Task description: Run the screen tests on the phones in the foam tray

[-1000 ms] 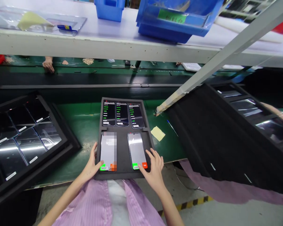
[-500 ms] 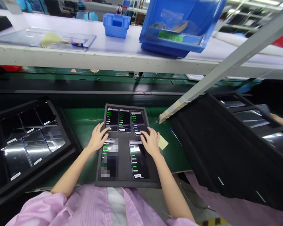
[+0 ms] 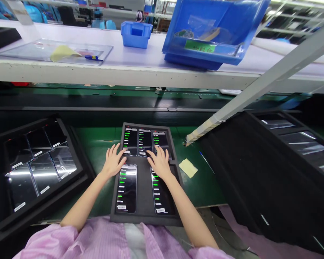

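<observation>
A black foam tray (image 3: 143,187) lies in front of me on the green bench, holding several phones with dark screens showing green text. My left hand (image 3: 112,162) rests with fingers spread at the tray's left edge, fingertips touching the bottom of the back-left phone (image 3: 130,141). Spread fingers of my right hand (image 3: 160,162) lie over the bottom of the back-middle phone (image 3: 145,141) and the back-right phone (image 3: 161,139). Two more phones sit in the front row, one at the left (image 3: 127,187) and one at the right (image 3: 162,196). Neither hand holds anything.
A tilted black tray of dark phones (image 3: 35,162) stands at my left. Another large black tray (image 3: 261,169) leans at my right. A yellow note (image 3: 188,167) lies on the green bench. A white shelf (image 3: 124,72) overhead carries blue bins (image 3: 210,32), and a slanted white bar (image 3: 259,90) crosses right.
Both hands moved from the front phones up to the back row; the right hand then slid left. The front screens changed from white with coloured buttons to dark green-text lists.
</observation>
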`<action>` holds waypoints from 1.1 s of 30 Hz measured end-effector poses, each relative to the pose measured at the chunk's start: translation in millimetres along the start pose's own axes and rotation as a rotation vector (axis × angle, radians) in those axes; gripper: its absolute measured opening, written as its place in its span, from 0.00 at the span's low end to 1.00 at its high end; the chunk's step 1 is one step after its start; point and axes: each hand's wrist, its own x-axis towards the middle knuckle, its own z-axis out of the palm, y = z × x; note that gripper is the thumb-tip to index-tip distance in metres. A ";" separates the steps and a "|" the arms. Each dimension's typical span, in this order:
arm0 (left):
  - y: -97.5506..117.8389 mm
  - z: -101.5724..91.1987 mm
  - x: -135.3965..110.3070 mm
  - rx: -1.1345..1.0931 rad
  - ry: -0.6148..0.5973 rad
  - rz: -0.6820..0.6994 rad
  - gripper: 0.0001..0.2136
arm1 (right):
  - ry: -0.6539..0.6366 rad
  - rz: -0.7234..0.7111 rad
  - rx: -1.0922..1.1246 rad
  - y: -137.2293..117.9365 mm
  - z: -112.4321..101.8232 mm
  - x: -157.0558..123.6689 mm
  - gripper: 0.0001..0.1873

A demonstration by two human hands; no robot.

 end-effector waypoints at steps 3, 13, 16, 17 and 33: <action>1.7 -2.6 0.3 0.032 -0.028 -0.026 0.22 | -0.022 -0.021 -0.005 -7.0 2.2 7.3 0.21; 5.4 -7.6 9.3 0.129 -0.056 -0.042 0.21 | 0.023 0.063 0.066 2.7 -9.9 -10.9 0.23; 6.6 -7.8 3.7 0.048 -0.032 -0.082 0.22 | 0.057 0.089 0.089 2.7 -15.1 -32.9 0.23; 7.1 -7.2 -0.4 -0.012 -0.024 -0.106 0.22 | 0.067 0.094 0.096 2.4 -16.0 -42.5 0.22; 18.7 20.2 -104.8 -0.862 -0.061 -0.430 0.27 | 0.105 0.178 0.144 -9.3 -22.9 -170.3 0.21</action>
